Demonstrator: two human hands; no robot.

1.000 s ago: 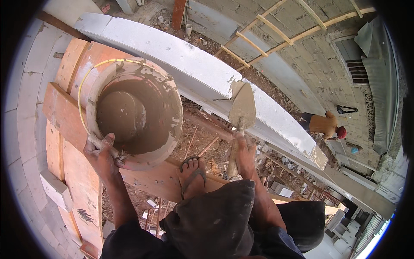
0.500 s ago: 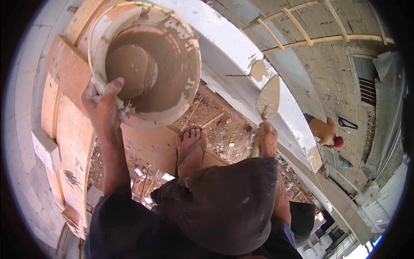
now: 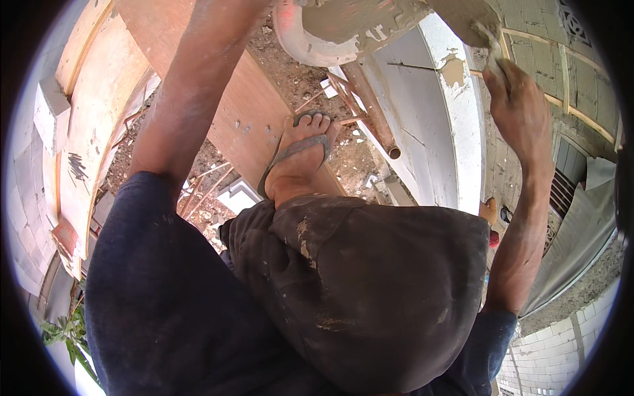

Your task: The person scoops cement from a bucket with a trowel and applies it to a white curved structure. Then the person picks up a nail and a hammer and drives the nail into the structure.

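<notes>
My right hand point(image 3: 518, 105) is closed around the handle of a trowel, off to the upper right. Grey-brown mortar coats the trowel blade point(image 3: 467, 21), which is close to the right rim of a bucket point(image 3: 310, 49). Wet mortar point(image 3: 360, 23) lies inside the bucket, whose far part is cut off by the top edge. My left forearm point(image 3: 198, 86) stretches up to the left of the bucket and leaves the picture at the top, so the left hand is out of sight. A mortar patch point(image 3: 453, 71) clings to the white wall top point(image 3: 465, 125).
My sandalled foot point(image 3: 300, 155) stands on a wooden plank point(image 3: 247, 109). Rubble and a rusty pipe point(image 3: 380, 119) are below. Boards point(image 3: 99, 152) with a white block point(image 3: 51, 115) line the left. Beyond the wall, another person point(image 3: 489, 210) shows partly behind my right arm.
The trowel has gone up from over the wall to beside the bucket. Bucket and left arm now sit higher in view, the left hand out of frame. The view has shifted.
</notes>
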